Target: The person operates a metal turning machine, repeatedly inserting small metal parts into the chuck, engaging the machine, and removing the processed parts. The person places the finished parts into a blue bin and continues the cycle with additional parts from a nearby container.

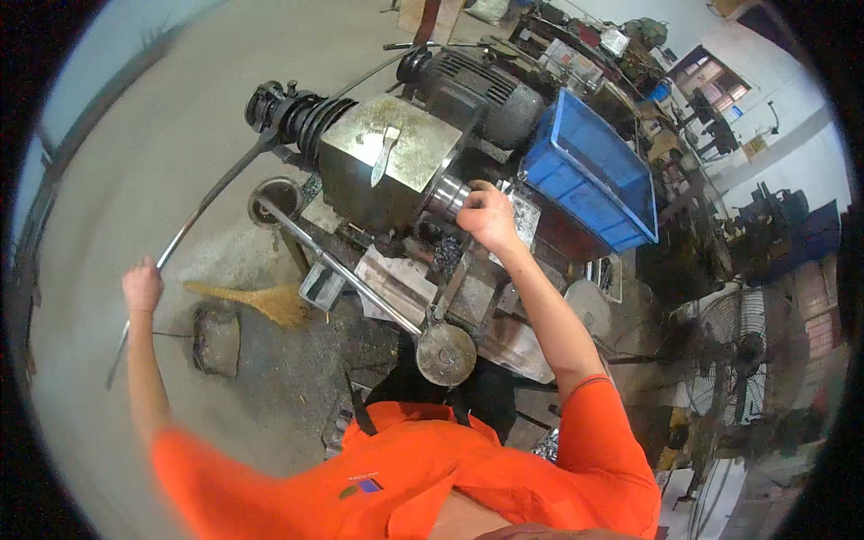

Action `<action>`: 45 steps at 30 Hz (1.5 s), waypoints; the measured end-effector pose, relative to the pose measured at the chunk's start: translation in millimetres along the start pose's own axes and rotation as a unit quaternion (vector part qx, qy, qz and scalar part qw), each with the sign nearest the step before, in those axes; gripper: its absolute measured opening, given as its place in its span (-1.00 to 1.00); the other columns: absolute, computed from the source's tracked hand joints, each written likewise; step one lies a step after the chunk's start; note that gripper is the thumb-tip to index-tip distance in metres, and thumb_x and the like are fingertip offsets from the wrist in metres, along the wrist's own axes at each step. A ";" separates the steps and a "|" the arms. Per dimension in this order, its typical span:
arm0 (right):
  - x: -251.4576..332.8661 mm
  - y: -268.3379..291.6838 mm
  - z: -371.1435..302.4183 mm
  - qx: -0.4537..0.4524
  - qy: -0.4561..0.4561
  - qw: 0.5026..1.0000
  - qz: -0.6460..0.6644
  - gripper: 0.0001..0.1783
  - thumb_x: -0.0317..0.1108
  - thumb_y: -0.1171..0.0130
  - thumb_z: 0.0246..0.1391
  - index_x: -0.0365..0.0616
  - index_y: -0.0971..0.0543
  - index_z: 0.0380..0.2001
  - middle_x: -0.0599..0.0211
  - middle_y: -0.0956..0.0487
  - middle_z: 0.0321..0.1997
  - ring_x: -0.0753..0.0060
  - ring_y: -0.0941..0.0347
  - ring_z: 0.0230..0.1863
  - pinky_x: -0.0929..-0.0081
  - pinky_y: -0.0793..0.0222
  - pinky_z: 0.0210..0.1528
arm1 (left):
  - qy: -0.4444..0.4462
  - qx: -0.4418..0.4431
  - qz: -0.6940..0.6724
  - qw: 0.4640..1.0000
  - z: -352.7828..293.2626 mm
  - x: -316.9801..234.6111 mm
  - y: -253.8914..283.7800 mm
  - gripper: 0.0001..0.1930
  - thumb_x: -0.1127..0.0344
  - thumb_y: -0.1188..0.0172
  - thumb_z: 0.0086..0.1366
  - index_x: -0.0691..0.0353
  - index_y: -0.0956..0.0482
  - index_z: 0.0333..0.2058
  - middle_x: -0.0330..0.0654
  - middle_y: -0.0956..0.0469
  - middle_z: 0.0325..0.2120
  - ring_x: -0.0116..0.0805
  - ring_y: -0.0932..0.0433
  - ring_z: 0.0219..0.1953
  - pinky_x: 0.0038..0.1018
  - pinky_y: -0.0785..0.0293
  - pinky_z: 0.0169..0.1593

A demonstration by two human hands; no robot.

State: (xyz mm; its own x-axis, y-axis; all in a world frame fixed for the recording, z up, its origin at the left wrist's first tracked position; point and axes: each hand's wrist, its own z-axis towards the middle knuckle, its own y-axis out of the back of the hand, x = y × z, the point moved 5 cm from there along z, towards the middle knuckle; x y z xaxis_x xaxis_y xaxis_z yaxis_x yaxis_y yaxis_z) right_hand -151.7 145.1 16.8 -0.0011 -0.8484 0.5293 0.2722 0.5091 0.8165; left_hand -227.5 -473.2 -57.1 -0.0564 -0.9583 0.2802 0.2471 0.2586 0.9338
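The left hand (142, 286) has its grip closed around the long metal lever (193, 221), which slants down from the pulley end at the headstock's left edge. The right hand (489, 216) is at the shiny cylindrical spindle nose (445, 195) on the right side of the lathe headstock (362, 135), fingers curled against its end; how far that grip is open cannot be told. A flat brush (384, 160) lies on the headstock's top, toward its right edge. Behind stands an electric motor (490, 94), with a blue crate (576, 195) beside it.
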 end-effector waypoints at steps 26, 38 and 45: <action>-193.4 212.0 -365.4 -0.106 -0.459 0.874 -0.120 -0.42 -0.35 -0.13 -0.38 -0.12 -0.53 -0.10 0.03 -0.55 -0.15 0.11 -0.47 -0.09 0.37 -0.37 -0.06 | -0.254 0.202 -0.053 0.944 1.7 -307.8 -99.8 -0.81 0.18 -0.17 0.05 0.06 -0.53 -0.34 -0.13 -0.55 -0.37 -0.17 -0.55 -0.27 -0.25 -0.46 -0.30; -304.6 162.2 -545.9 -0.078 -0.550 0.756 -0.347 -0.54 -0.24 -0.21 -0.43 -0.15 -0.50 -0.31 0.08 -0.55 -0.35 0.02 -0.48 -0.27 0.12 -0.36 -0.13 | -0.036 0.236 -0.447 0.862 -3.2 -247.6 -84.1 -0.68 0.22 -0.13 0.18 0.42 -0.50 -0.24 -0.05 -0.53 -0.57 -0.37 -0.52 -0.59 -0.47 -0.45 -0.58; -187.0 94.8 -542.9 -0.078 -0.513 0.824 -0.230 -0.56 -0.21 -0.20 -0.46 -0.21 -0.48 -0.39 -0.04 -0.53 -0.51 -0.13 -0.46 -0.44 0.07 -0.41 -0.35 | 0.064 0.175 -0.664 0.724 11.2 -261.3 8.6 -0.52 0.02 -0.05 0.25 0.48 -0.48 -0.29 -0.06 -0.52 -0.59 -0.36 -0.49 -0.69 -0.55 -0.46 -0.58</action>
State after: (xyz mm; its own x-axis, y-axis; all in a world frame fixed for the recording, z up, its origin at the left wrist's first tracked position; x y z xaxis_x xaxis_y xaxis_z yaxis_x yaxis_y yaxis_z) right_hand 396.7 273.3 -129.8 -0.9287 -0.3377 0.1532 0.1355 0.0756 0.9879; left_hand -221.5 -219.2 -119.9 0.0759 -0.3872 -0.9189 -0.2040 -0.9080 0.3658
